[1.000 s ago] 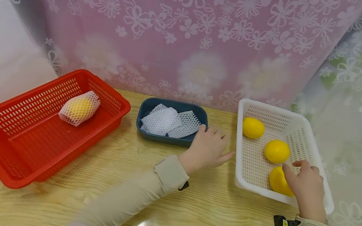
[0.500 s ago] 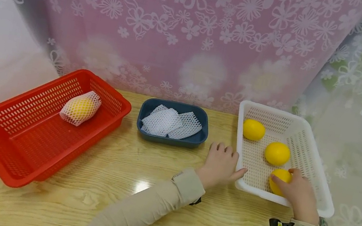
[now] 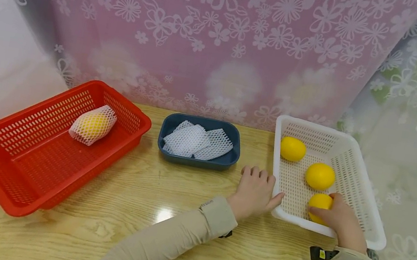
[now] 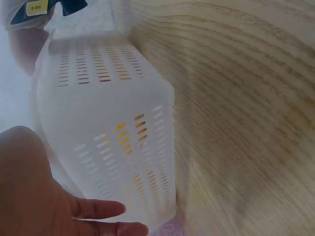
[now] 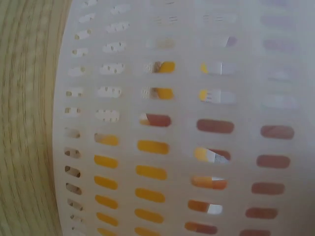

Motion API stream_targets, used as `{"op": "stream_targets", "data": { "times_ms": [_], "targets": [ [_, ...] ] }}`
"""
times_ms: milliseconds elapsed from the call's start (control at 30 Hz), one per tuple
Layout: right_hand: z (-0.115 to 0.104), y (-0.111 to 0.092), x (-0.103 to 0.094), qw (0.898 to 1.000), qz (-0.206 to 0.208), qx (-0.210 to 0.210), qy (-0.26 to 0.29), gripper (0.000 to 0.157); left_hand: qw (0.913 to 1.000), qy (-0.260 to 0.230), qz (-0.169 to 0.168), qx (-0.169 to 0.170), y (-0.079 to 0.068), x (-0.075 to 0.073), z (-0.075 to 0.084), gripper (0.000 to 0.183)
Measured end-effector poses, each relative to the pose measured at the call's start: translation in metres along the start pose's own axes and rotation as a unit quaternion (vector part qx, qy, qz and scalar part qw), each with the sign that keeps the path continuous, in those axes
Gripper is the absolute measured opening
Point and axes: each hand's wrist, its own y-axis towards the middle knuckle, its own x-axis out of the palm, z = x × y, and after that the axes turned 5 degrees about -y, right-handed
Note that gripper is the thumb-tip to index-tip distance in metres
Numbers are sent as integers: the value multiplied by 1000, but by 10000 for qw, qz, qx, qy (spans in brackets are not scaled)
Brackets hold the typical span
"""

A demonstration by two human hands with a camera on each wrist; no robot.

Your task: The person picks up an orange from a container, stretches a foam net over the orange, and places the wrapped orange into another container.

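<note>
In the head view my right hand (image 3: 344, 222) reaches into the white plastic basket (image 3: 366, 185) and grips the nearest yellow lemon (image 3: 319, 204), its thumb and fingers around the fruit. Two more lemons, the middle one (image 3: 320, 176) and the far one (image 3: 293, 149), lie behind it. My left hand (image 3: 252, 192) rests at the basket's left rim, thumb across the edge. The left wrist view shows straight fingers (image 4: 101, 208) along the outer wall. Through the slots in the right wrist view, yellow fruit (image 5: 152, 172) shows; the right hand is mostly hidden there.
A blue tray (image 3: 196, 162) of white foam net sleeves (image 3: 187, 140) stands at the middle back. To the left is a red basket (image 3: 39, 142) holding one yellow fruit in a net sleeve (image 3: 93, 124). Floral curtains (image 3: 223, 49) hang behind the wooden table (image 3: 126, 213).
My left hand has moved from beside the blue tray to the white basket's rim. The right hand has lowered onto the nearest lemon and taken hold of it.
</note>
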Motion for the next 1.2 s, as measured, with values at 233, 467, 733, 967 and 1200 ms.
{"op": "stream_targets", "data": {
  "times_ms": [233, 467, 733, 967, 1200],
  "targets": [
    [0, -2, -1, 9999, 29, -96, -52, 93, 10000, -2, 73, 33, 0, 0, 0, 57],
    [-2, -3, -2, 9998, 157, -131, 36, 97, 9999, -110, -45, 43, -1, -1, -2, 57],
    [-6, -11, -14, 9992, 368, -96, 119, 100, 9999, -58, -40, 156, -2, -9, -3, 54],
    [-23, -25, -23, 9950, 942, -314, 114, 97, 9989, -226, -226, 346, -12, -17, -6, 54],
    [-49, -43, -30, 9892, 1339, -552, 240, 94, 9921, -1039, -475, 515, -30, -24, -13, 54]
  ]
}}
